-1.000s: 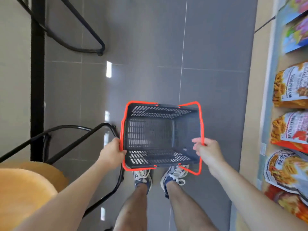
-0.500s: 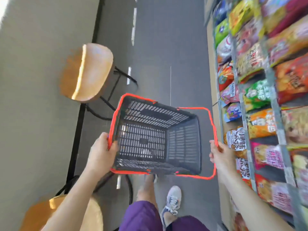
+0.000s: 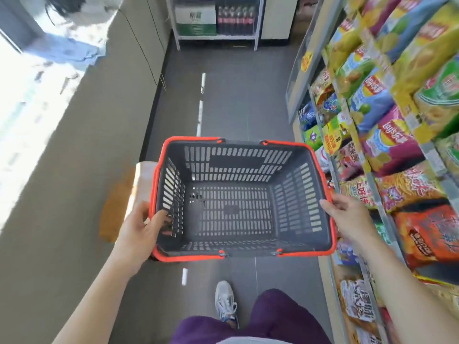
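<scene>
**Two hands carry a shopping basket down a shop aisle**

Seen from the head, looking down. A dark grey plastic basket (image 3: 236,167) with orange handles folded along its rim is held level in the air, in the middle of the view, in front of the person's body and above the dark tiled floor (image 3: 236,108). Its slotted bottom and walls are in plain sight.

The left hand (image 3: 141,227) takes the basket's left rim; its grip is curled round the edge, thumb lying against the inner wall. The right hand (image 3: 347,219) takes the right rim; its grip pinches the edge, thumb on top, the fingers hidden outside.

Shelves (image 3: 372,180) packed with bright snack bags (image 3: 380,95) run just beside the basket's right side. A wooden stool (image 3: 124,199) shows below its left side. A white shoe (image 3: 224,304) is on the floor beneath.
</scene>
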`<act>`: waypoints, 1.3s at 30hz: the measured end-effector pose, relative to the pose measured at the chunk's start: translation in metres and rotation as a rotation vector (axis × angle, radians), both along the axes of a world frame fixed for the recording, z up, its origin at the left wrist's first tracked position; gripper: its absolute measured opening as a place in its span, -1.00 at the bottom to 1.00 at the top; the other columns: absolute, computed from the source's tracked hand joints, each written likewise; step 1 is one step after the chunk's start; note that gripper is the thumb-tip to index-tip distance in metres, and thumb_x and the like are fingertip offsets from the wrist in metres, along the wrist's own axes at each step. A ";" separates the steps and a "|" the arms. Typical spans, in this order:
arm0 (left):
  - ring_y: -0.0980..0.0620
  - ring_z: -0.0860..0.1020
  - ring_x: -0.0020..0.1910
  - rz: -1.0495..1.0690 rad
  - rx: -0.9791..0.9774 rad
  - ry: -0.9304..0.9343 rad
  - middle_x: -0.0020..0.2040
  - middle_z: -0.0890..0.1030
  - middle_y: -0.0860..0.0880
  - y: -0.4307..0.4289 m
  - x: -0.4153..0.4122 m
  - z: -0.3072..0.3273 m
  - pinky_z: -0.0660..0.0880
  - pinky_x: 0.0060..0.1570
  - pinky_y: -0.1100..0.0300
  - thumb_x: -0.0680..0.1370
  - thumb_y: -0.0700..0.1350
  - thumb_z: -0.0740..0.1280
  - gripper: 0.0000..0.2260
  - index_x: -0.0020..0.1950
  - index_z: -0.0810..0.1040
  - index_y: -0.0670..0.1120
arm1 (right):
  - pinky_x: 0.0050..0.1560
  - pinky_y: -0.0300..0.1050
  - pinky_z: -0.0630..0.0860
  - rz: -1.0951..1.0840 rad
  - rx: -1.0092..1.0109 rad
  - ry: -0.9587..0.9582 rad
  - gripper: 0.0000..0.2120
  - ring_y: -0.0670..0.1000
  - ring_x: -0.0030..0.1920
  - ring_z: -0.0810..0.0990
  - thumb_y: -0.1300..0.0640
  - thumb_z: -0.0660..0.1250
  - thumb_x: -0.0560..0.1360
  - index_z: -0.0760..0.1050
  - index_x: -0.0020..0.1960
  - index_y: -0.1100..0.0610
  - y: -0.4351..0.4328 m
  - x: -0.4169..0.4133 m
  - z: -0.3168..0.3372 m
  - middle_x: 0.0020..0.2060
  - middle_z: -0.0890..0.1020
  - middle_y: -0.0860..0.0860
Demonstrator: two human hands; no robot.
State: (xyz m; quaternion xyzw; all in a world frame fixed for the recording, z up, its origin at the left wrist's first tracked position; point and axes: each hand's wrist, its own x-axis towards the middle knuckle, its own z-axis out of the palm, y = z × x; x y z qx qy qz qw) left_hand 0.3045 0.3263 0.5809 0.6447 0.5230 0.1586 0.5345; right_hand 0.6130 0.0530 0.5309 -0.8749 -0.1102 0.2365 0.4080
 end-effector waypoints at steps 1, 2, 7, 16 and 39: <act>-0.11 0.69 -0.21 -0.001 -0.013 0.001 -0.12 0.68 -0.13 0.013 0.014 0.005 0.62 -0.31 0.03 0.62 -0.22 0.29 -0.94 -0.05 0.48 -0.10 | 0.01 0.00 0.57 -0.011 0.051 0.031 -0.91 0.06 -0.06 0.67 0.10 0.37 0.55 0.62 -0.02 0.10 0.012 0.010 0.006 -0.09 0.70 0.05; -0.18 0.69 -0.16 -0.002 -0.023 -0.003 -0.10 0.67 -0.16 0.026 0.027 0.010 0.63 -0.27 0.00 0.62 -0.21 0.29 -0.94 -0.05 0.48 -0.09 | 0.00 -0.02 0.57 -0.020 0.098 0.050 -0.94 0.04 -0.07 0.67 0.12 0.36 0.56 0.61 -0.05 0.07 0.025 0.022 0.011 -0.09 0.70 0.03; -0.27 0.65 -0.04 -0.023 -0.051 0.004 0.00 0.63 -0.27 0.092 0.106 0.008 0.60 -0.24 0.07 0.64 -0.18 0.27 -0.96 0.02 0.48 -0.13 | -0.23 -0.09 0.63 -0.039 0.244 0.076 -0.90 -0.01 -0.23 0.71 0.25 0.34 0.56 0.60 -0.06 0.09 0.088 0.088 0.019 -0.21 0.73 0.00; -0.16 0.65 -0.21 0.130 -0.063 0.042 -0.08 0.66 -0.22 0.214 0.271 -0.013 0.61 -0.23 -0.07 0.64 -0.17 0.26 -0.95 -0.01 0.48 -0.07 | -0.16 0.17 0.63 -0.003 0.140 -0.033 -0.89 0.08 -0.28 0.69 0.15 0.40 0.53 0.62 -0.17 0.14 0.218 0.245 0.011 -0.32 0.70 0.03; -0.12 0.71 -0.16 0.080 -0.166 -0.041 -0.12 0.72 -0.06 0.651 0.583 -0.001 0.62 -0.24 0.04 0.68 -0.12 0.19 -0.84 0.05 0.57 -0.03 | -0.04 0.35 0.58 -0.120 0.162 0.057 -0.84 0.13 -0.20 0.68 0.09 0.36 0.55 0.61 -0.17 0.11 0.648 0.545 0.037 -0.30 0.70 0.01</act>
